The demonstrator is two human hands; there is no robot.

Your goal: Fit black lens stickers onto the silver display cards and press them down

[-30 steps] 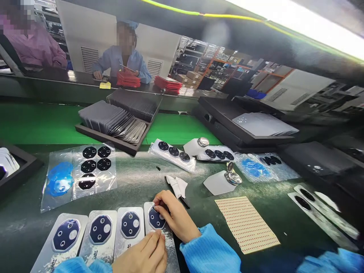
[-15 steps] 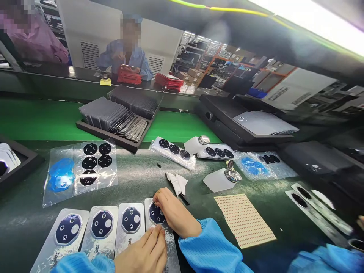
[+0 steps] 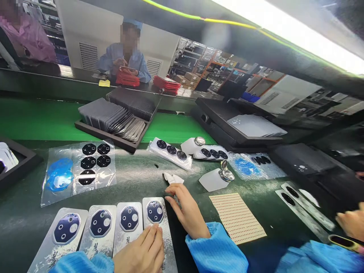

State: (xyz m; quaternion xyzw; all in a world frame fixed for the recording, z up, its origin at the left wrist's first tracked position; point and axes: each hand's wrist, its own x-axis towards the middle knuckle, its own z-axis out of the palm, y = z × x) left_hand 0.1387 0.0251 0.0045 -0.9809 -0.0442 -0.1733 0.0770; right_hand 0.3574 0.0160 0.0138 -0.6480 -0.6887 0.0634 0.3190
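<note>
Four silver panels like phone back covers lie in a row before me, each with a dark blue octagonal plate near its top. My left hand (image 3: 140, 250) rests on the rightmost silver panel (image 3: 169, 246), fingers stretched out just below its octagonal plate (image 3: 155, 211). Just right of that panel, my right hand (image 3: 187, 212) hovers with thumb and fingers apart and nothing visible in them. Its fingertips are close to a crumpled white cloth (image 3: 173, 178), which they partly cover.
Behind the hands stand white pump bottles (image 3: 216, 179) and film bags with black octagons (image 3: 88, 163). A dotted sticker sheet (image 3: 237, 218) lies right. Farther back are a tray of dark panels (image 3: 108, 134) and black trays (image 3: 222, 125). A co-worker's hand (image 3: 351, 223) is at far right.
My right hand has left the octagonal plate on the rightmost panel and moved right, its fingers spreading near the cloth. My left hand stays on the panel. A co-worker's hand has come further into view.
</note>
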